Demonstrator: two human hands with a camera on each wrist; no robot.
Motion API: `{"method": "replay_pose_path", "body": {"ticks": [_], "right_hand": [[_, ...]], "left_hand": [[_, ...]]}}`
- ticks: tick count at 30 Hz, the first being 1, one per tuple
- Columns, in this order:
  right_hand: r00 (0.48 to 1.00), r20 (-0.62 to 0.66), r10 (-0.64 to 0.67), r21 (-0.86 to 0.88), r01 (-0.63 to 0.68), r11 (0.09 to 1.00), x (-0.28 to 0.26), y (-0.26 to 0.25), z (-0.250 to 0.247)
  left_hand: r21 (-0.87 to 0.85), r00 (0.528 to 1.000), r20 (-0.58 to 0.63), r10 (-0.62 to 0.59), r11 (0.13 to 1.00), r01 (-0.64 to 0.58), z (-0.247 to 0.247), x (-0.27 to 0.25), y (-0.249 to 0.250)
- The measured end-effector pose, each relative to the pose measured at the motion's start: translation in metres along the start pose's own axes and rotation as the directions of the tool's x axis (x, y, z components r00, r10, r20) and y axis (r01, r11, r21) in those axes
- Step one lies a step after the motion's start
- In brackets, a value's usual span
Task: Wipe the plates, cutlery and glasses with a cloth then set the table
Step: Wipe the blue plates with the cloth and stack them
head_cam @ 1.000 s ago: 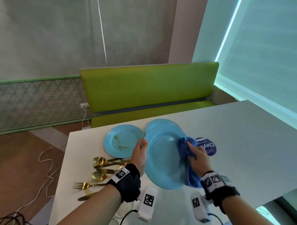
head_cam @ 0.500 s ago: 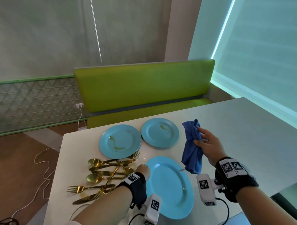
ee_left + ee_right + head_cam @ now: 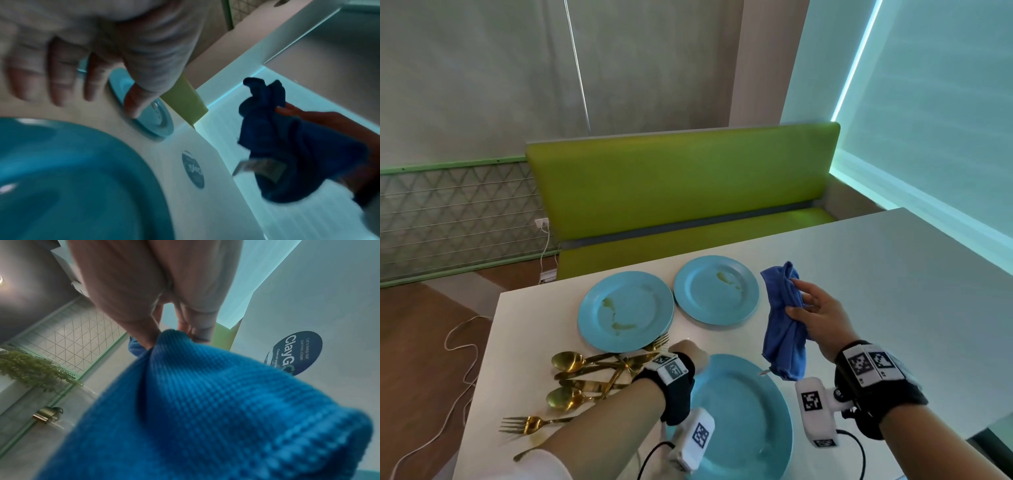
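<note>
A clean blue plate [image 3: 743, 418] lies flat on the white table [image 3: 893, 291] in front of me. My left hand [image 3: 688, 353] hovers just past its far-left rim; in the left wrist view its fingers [image 3: 61, 73] hang relaxed and hold nothing. My right hand [image 3: 796, 298] pinches a bunched blue cloth [image 3: 784, 325] in the air, right of the plates. Two more blue plates lie further back, the left one [image 3: 625, 310] and the right one [image 3: 717, 289], both with greenish smears. Gold spoons, forks and knives [image 3: 592, 373] are piled left of my left wrist.
One gold fork [image 3: 530, 425] lies apart near the table's front-left edge. A round dark sticker [image 3: 298, 352] is stuck on the table under the cloth. A green bench [image 3: 688, 192] stands behind the table. White cables [image 3: 458, 342] trail on the floor at left.
The plate I held tilted and rubbed with the cloth now lies flat on the table. My left hand has let go of it. My right hand lifted the cloth away to the right.
</note>
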State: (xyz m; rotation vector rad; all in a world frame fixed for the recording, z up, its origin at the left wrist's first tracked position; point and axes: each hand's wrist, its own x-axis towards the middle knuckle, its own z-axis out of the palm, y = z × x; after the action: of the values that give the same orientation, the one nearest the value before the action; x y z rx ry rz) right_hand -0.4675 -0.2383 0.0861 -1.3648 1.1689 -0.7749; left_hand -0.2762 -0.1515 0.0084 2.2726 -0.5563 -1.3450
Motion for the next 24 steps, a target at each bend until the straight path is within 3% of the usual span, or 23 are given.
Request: {"method": "replay_pose_path", "body": {"ticks": [2, 4, 7, 11, 15, 17, 19, 24], "right_hand": [[1.000, 0.005, 0.004, 0.005, -0.004, 1.000, 0.008, -0.002, -0.002], [1.000, 0.010, 0.013, 0.018, -0.013, 1.000, 0.017, -0.003, -0.004], [1.000, 0.005, 0.027, 0.034, -0.027, 0.999, 0.032, 0.001, -0.010], [0.997, -0.022, 0.072, 0.051, -0.071, 0.996, 0.050, 0.010, -0.020], [0.995, -0.040, 0.095, 0.038, -0.094, 0.995, 0.061, 0.023, -0.029], [0.994, -0.045, 0.104, 0.019, -0.104, 0.994, 0.064, 0.028, -0.033], [0.992, -0.044, 0.114, 0.017, -0.114, 0.993, 0.067, 0.029, -0.035], [0.992, -0.056, 0.112, 0.029, -0.111, 0.993, 0.070, 0.023, -0.032]], "left_hand": [[-0.150, 0.999, 0.018, 0.029, 0.988, -0.026, -0.003, 0.015, 0.022], [-0.134, 0.988, 0.000, 0.153, 0.979, -0.151, -0.002, 0.038, 0.040], [-0.270, 0.995, 0.049, 0.085, 0.960, -0.069, 0.004, 0.073, 0.055], [-0.370, 0.999, 0.025, 0.026, 0.929, -0.015, 0.014, 0.132, 0.052], [-0.569, 0.997, -0.001, -0.075, 0.820, 0.061, 0.013, 0.120, 0.057], [-0.653, 0.997, 0.006, -0.070, 0.755, 0.057, 0.016, 0.121, 0.057], [-0.712, 0.999, -0.005, -0.039, 0.702, 0.024, 0.019, 0.122, 0.060], [-0.732, 0.971, -0.214, 0.104, 0.642, -0.230, 0.008, 0.102, 0.081]]}}
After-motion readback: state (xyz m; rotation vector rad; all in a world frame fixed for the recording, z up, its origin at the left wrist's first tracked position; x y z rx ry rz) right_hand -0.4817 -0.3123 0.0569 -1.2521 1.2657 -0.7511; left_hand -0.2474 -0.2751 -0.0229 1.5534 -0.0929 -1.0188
